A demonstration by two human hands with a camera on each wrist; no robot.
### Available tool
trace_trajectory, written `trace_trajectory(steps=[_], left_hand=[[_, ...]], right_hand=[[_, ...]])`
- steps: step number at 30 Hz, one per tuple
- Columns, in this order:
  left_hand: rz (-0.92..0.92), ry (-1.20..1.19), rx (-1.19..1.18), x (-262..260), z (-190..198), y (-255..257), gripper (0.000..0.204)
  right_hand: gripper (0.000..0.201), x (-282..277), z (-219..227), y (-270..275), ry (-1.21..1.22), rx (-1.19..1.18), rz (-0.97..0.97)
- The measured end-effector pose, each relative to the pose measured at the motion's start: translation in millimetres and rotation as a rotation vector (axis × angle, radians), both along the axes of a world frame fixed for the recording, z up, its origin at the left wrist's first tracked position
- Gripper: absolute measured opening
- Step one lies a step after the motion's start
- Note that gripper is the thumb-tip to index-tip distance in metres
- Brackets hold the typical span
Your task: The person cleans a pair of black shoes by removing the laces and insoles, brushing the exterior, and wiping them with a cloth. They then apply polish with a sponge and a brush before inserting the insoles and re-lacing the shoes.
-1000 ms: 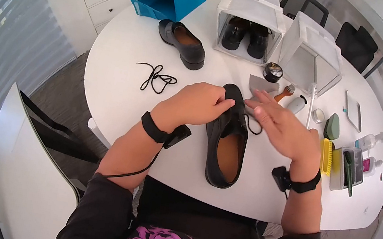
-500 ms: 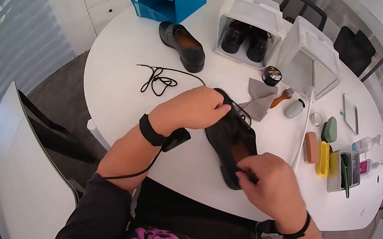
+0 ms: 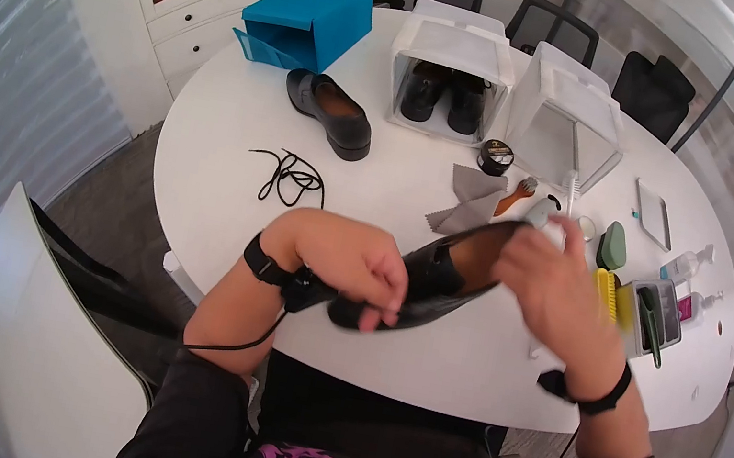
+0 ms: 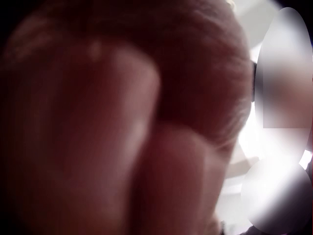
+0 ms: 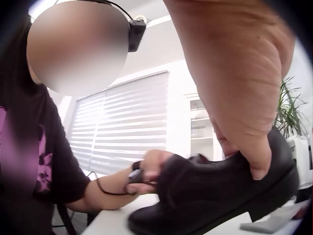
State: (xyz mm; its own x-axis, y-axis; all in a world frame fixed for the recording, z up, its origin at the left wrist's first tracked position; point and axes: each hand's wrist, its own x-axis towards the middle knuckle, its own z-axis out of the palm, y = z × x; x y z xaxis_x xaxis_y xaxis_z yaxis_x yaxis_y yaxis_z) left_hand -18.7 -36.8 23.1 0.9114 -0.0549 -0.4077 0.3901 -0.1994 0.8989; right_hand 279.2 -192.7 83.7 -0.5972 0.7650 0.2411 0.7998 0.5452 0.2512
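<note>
A black leather lace-up shoe (image 3: pixel 423 301) with a tan insole is held tilted over the table, its toe toward the lower left and its heel toward the upper right. My right hand (image 3: pixel 557 280) grips it at the heel; in the right wrist view the thumb (image 5: pixel 259 164) presses the outer side while the fingers go over the rim. My left hand (image 3: pixel 347 260) is at the front of the shoe, fingers curled and overlapping the toe; I cannot tell whether they hold it. Dark, blurred fingers (image 4: pixel 98 122) fill the left wrist view. A loose black shoelace (image 3: pixel 290 179) lies to the left.
Another black shoe (image 3: pixel 333 115) stands near a blue box (image 3: pixel 310 21). Behind are two clear-fronted boxes, one holding black shoes (image 3: pixel 444 98). A grey cloth (image 3: pixel 472 198), a round black tin (image 3: pixel 496 156), brushes and pump bottles (image 3: pixel 689 264) lie to the right.
The shoe has swung round so its toe points lower left and its heel upper right. My right hand reached the heel, then moved up with it; my left hand moved down and left.
</note>
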Motion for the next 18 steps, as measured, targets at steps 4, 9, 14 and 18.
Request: trace_trajectory(steps=[4, 9, 14, 18], left_hand=[[-0.203, -0.463, -0.343, 24.4, -15.7, -39.6, 0.090], [0.003, -0.374, -0.271, 25.7, -17.0, -35.8, 0.081], [0.436, -0.624, 0.222, 43.8, -19.7, -23.0, 0.042], [0.636, -0.556, 0.441, 55.0, -37.0, -28.9, 0.049]], right_hand=[[0.009, 24.8, -9.9, 71.1, 0.031, 0.152, 0.092], [0.016, 25.1, -71.1, 99.4, 0.301, 0.039, 0.229], [0.015, 9.1, -66.1, 48.8, 0.835, -0.125, -0.188], [0.036, 14.6, -62.1, 14.7, 0.873, -0.561, -0.644]])
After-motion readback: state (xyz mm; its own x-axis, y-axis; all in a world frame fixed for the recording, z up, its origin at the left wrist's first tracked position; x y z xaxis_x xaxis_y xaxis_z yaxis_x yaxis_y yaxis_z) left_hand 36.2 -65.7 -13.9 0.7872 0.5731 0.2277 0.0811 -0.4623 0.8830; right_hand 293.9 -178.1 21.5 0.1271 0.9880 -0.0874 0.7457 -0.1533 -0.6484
